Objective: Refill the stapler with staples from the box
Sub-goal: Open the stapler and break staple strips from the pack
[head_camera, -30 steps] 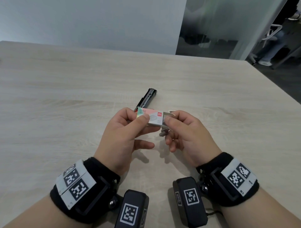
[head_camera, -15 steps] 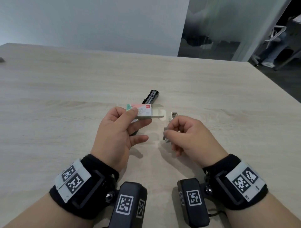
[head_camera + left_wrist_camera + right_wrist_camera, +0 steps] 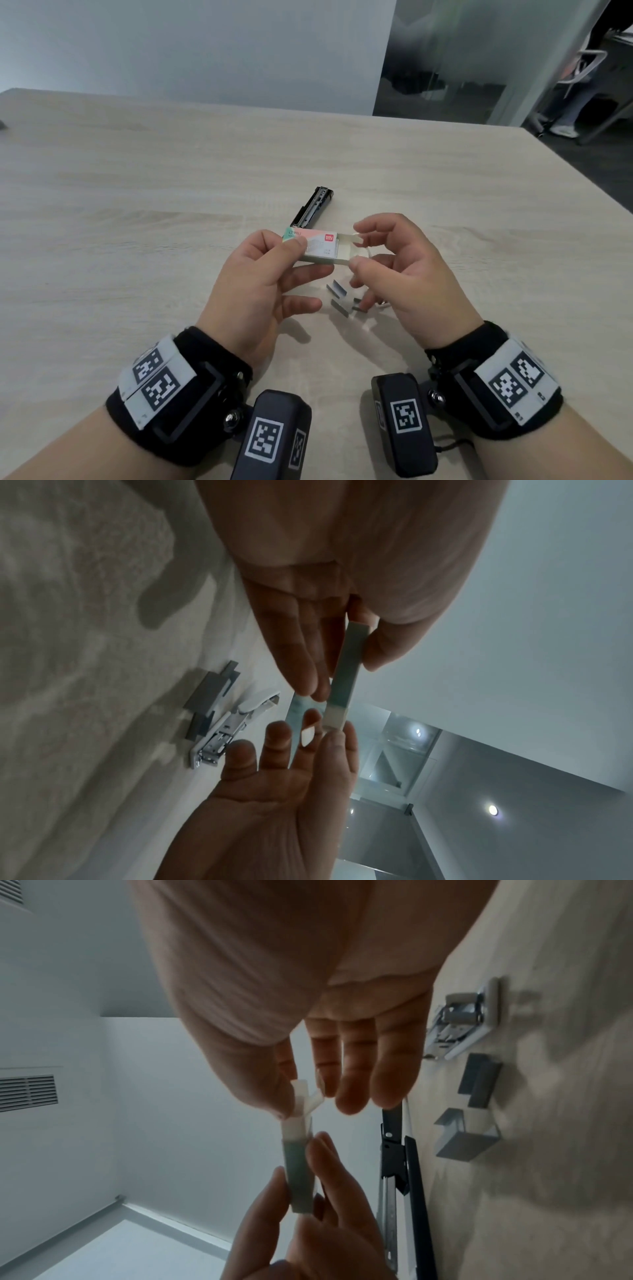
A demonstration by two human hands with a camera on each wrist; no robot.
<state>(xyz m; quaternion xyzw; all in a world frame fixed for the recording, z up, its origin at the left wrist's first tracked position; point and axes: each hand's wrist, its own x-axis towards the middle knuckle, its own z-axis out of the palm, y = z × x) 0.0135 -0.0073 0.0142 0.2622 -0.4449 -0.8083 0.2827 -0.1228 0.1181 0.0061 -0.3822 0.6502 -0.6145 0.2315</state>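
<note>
My left hand (image 3: 294, 246) pinches the small pink and green staple box (image 3: 315, 248) by its left end, above the table. My right hand (image 3: 356, 250) pinches the white flap at the box's open right end; the right wrist view shows the flap (image 3: 303, 1096) between thumb and forefinger. Grey staple strips (image 3: 337, 291) lie loose on the table under my hands, also seen as staple strips (image 3: 462, 1139). The black stapler (image 3: 313, 207) lies open just beyond the box. In the left wrist view the box (image 3: 347, 674) shows edge-on.
A small white and metal piece (image 3: 459, 1023) lies on the table under my right hand, next to the strips. The pale wooden table (image 3: 137, 222) stretches wide to the left and far side; its right edge runs diagonally at the far right.
My right hand has laid the staple strips on the table and risen to the box's open end. My left hand has kept hold of the box.
</note>
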